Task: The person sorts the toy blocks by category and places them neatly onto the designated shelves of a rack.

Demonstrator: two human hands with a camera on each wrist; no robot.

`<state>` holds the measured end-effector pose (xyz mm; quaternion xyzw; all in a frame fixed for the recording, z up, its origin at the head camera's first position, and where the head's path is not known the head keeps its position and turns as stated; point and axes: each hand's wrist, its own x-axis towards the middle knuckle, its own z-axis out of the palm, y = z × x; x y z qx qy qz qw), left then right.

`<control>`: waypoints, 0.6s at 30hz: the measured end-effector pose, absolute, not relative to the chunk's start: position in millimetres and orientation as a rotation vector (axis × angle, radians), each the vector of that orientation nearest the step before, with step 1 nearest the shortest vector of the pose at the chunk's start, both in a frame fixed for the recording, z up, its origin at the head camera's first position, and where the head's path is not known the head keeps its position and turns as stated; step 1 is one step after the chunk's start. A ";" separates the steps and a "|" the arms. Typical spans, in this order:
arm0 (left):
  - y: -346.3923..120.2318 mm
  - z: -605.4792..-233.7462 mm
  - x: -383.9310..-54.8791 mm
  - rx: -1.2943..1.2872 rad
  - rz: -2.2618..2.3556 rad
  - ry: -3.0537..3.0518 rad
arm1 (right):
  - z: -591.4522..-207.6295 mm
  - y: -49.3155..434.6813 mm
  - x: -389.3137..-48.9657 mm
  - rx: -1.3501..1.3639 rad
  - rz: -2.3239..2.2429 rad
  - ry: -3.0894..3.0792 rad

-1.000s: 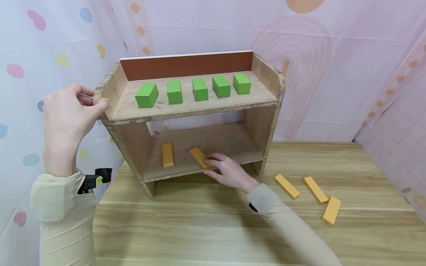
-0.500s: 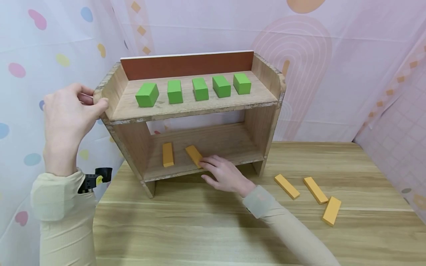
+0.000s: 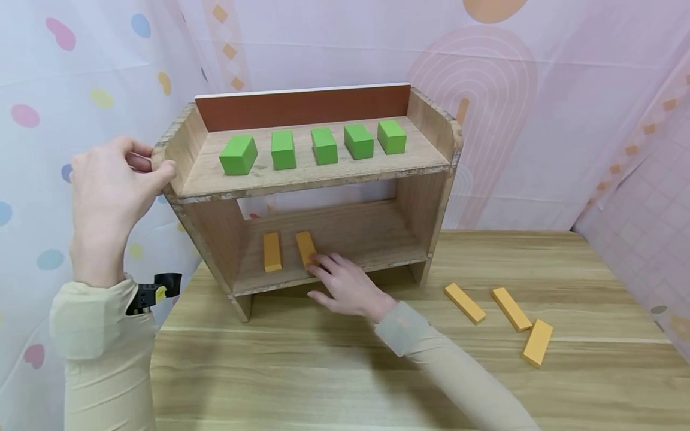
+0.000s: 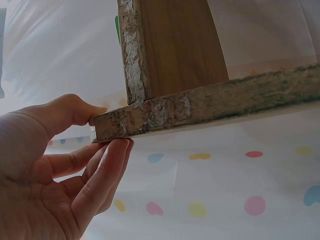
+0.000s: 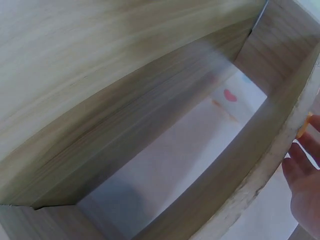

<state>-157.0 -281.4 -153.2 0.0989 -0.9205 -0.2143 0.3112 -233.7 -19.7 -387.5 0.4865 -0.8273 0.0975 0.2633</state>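
Note:
With thumb and fingers, my left hand [image 3: 115, 185] pinches the left side panel's upper front corner of a wooden shelf [image 3: 318, 179]; the left wrist view shows the thumb on one face and fingers on the other. My right hand [image 3: 350, 287] reaches the lower board, fingertips touching the right side of an orange wooden block [image 3: 306, 248], the thumb apart from it. Left of that lies another orange block [image 3: 272, 251]. Several green blocks, among them a middle green block [image 3: 324, 145], stand in a row on the upper board.
On the tabletop [image 3: 302, 371] right of the shelf lie three more orange blocks: a near one [image 3: 465, 303], a middle one [image 3: 511, 308] and a right one [image 3: 537, 342]. A patterned curtain [image 3: 512, 120] hangs behind and at both sides.
My right hand has moved left along the lower board, and the orange block at its fingertips has slid left and turned straighter, closer to the other one. My left hand stays put.

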 end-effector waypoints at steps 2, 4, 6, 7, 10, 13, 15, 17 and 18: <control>-281.3 -153.1 -156.9 0.262 -0.566 -2.433 | -387.5 -22.0 -233.5 1.303 0.251 -2.255; -281.3 -153.0 -156.8 0.264 -0.564 -2.433 | -386.8 -24.1 -233.0 1.289 0.236 -2.280; -281.2 -153.0 -156.7 0.264 -0.563 -2.432 | -386.0 -26.0 -232.5 1.282 0.225 -2.311; -281.2 -153.1 -156.7 0.262 -0.562 -2.431 | -385.5 -26.8 -232.2 1.279 0.218 -2.330; -281.3 -153.4 -156.6 0.254 -0.560 -2.425 | -384.3 -29.2 -231.8 1.270 0.192 -2.382; -281.3 -153.6 -156.7 0.245 -0.561 -2.422 | -383.3 -30.8 -231.8 1.266 0.171 -2.425; -281.2 -153.7 -156.6 0.245 -0.561 -2.422 | -383.1 -31.4 -232.0 1.265 0.167 -2.441; -281.1 -153.7 -156.7 0.247 -0.561 -2.424 | -382.8 -31.2 -231.9 1.268 0.177 -2.451; -280.9 -153.7 -156.7 0.249 -0.561 -2.426 | -382.9 -31.0 -231.9 1.269 0.184 -2.450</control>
